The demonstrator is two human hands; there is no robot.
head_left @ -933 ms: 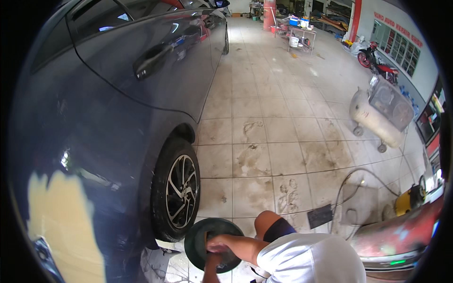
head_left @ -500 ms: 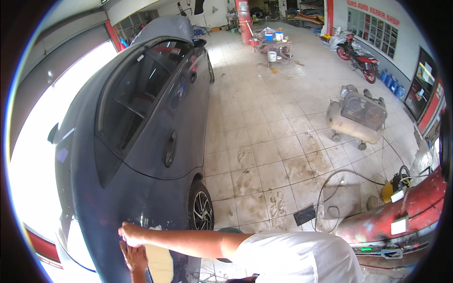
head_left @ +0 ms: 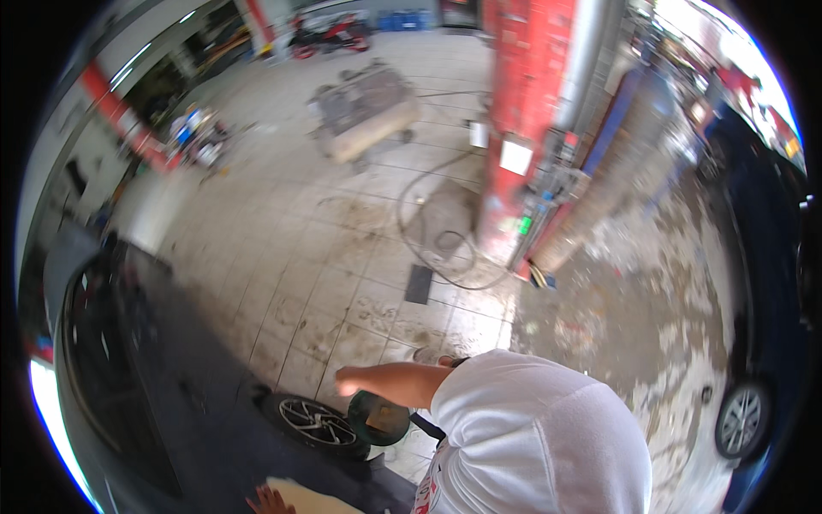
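My left hand (head_left: 271,501) lies at the lower edge, fingers spread, on the dark grey car's (head_left: 214,403) rear body beside a smooth cream patch (head_left: 312,499). My right arm reaches leftward from a white sleeve. At its end my right hand (head_left: 347,381) hovers near the car's rear wheel (head_left: 317,424); its fingers are smeared by motion, and whatever it may hold does not show. Just below the right forearm is a dark green round thing (head_left: 379,418) with a brown mark on top, close against the tyre.
A hose (head_left: 411,224) loops over the tiled floor by a dark flat piece (head_left: 419,283). Beyond stands a wheeled air compressor (head_left: 364,116). A red post (head_left: 522,128) rises at the centre right. Another dark car (head_left: 758,283) is at the far right, by stained concrete.
The view has swung right. My right hand has left the car panel beside my left hand and moved right toward the wheel and green round thing. My left hand stays on the car.
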